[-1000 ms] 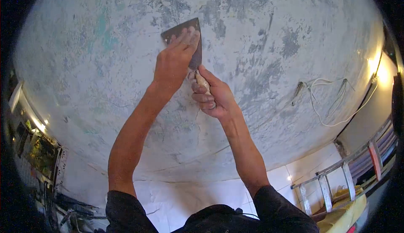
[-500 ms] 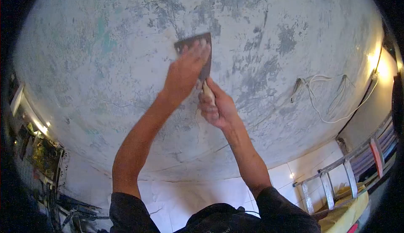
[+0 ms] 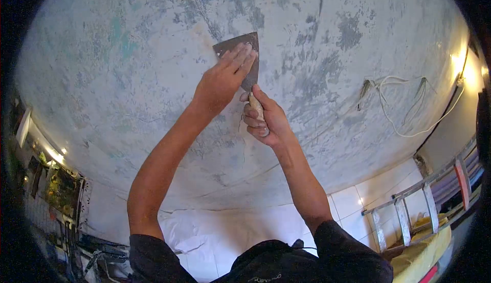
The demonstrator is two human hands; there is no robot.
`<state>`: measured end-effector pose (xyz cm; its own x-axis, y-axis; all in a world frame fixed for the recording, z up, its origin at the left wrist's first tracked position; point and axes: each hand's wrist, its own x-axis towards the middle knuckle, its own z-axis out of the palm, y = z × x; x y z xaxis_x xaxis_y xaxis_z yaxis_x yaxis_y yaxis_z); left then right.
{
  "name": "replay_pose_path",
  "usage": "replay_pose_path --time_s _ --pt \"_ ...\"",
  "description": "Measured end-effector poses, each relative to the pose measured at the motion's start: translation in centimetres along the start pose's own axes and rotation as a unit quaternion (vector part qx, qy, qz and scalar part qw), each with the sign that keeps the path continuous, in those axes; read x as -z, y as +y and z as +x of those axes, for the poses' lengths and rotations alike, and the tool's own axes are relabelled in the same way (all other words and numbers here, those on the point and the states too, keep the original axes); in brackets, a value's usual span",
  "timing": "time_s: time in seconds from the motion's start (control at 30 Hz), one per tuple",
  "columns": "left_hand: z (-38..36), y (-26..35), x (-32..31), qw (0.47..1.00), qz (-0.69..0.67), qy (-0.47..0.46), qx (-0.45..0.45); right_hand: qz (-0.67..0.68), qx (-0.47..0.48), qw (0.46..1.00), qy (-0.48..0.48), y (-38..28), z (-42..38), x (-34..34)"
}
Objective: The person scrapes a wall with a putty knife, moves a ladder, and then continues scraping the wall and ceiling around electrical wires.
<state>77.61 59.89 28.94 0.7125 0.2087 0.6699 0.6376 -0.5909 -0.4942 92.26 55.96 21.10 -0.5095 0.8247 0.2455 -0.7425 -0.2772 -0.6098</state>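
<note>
A broad metal scraper with a worn, pale handle lies against the patchy white and grey wall, its wide edge pointing up. Fingers of my right hand are wrapped round the handle. My left hand rests on the blade with its fingers stretched out and pressing flat, white dust on the fingertips. Part of the blade is hidden beneath those fingers. Around the scraper the wall surface is rough, with flaked paint and grey spots.
Loose white cables hang out of the wall on the right. A metal ladder lies at lower right beside a yellow cloth. Pale sheeting covers floor tiles below. Dark clutter stands at lower left.
Both hands and the scraper have moved slightly up the wall. The left fingers, blurred before, now show sharply on the blade. The grip on the handle is kept.
</note>
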Motion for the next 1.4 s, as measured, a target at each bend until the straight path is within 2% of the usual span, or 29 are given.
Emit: replay_pose_path --time_s 0.1,0.2,0.27,0.37,0.4,0.5,0.57,0.67,0.77,0.9,0.97,1.0,1.07,1.13,1.2,1.23,1.27,1.33,1.4 --pt "-1.1 0.5 -0.1 1.000 -0.014 0.013 0.016 0.022 -0.002 1.000 -0.003 -0.1 -0.4 -0.2" --pt "-1.5 0.9 -0.2 1.000 -0.019 0.006 0.024 0.033 0.013 0.999 0.033 0.0 -1.2 -0.8" --pt "-1.8 1.6 -0.9 1.000 -0.022 0.018 -0.004 -0.054 0.028 0.997 0.053 1.3 -2.4 0.1" --pt "-3.3 3.7 -3.7 0.999 0.041 0.020 -0.019 -0.046 0.027 0.995 0.082 3.6 -2.7 5.0" --pt "-3.6 4.2 -4.5 0.999 0.040 0.022 -0.026 -0.045 0.034 0.995 0.082 3.8 -3.0 5.4" --pt "-3.2 5.0 -5.6 0.998 0.046 0.012 -0.037 -0.118 0.023 0.979 0.162 3.5 -3.6 5.1" --pt "-1.3 3.9 -5.2 0.992 0.112 0.031 -0.050 -0.124 0.047 0.981 0.144 1.3 -2.4 4.1" --pt "3.7 1.7 -2.8 0.996 0.068 0.062 -0.014 -0.137 0.117 0.981 0.076 -2.4 0.1 1.7" --pt "5.5 1.0 -1.6 0.995 0.070 0.067 -0.013 -0.149 0.072 0.979 0.116 -5.1 -1.1 -2.0" --pt "1.2 4.0 -4.4 0.997 0.070 0.015 -0.013 -0.139 0.065 0.982 0.112 -0.8 -3.3 2.8" --pt "-1.9 5.6 -6.9 0.997 0.080 -0.008 -0.017 -0.117 0.017 0.977 0.177 2.2 -4.7 5.5" --pt "-2.5 6.3 -7.2 0.998 0.058 0.008 -0.028 -0.113 0.021 0.977 0.179 2.4 -4.8 5.8" --pt "-2.3 6.3 -8.2 0.998 0.022 0.027 -0.055 -0.138 0.008 0.973 0.186 2.4 -5.2 6.5" --pt "0.0 5.1 -6.5 0.998 0.042 0.004 -0.053 -0.136 0.051 0.977 0.157 0.6 -4.2 5.7" --pt "2.6 3.9 -5.1 0.994 0.101 -0.032 0.012 -0.146 0.081 0.977 0.132 -2.3 -3.2 3.4" --pt "4.6 3.4 -4.1 0.994 0.072 0.058 -0.056 -0.143 0.094 0.979 0.108 -3.4 -2.7 3.1" --pt "5.1 3.0 -4.2 1.000 0.017 0.021 -0.010 -0.154 0.099 0.977 0.113 -3.6 -2.1 3.3" --pt "5.3 3.6 -4.0 0.997 0.034 0.051 -0.047 -0.157 0.102 0.972 0.139 -3.3 -2.1 4.1" --pt "3.1 5.3 -5.6 0.999 0.017 0.022 -0.039 -0.155 0.104 0.969 0.160 -1.1 -3.3 5.7"
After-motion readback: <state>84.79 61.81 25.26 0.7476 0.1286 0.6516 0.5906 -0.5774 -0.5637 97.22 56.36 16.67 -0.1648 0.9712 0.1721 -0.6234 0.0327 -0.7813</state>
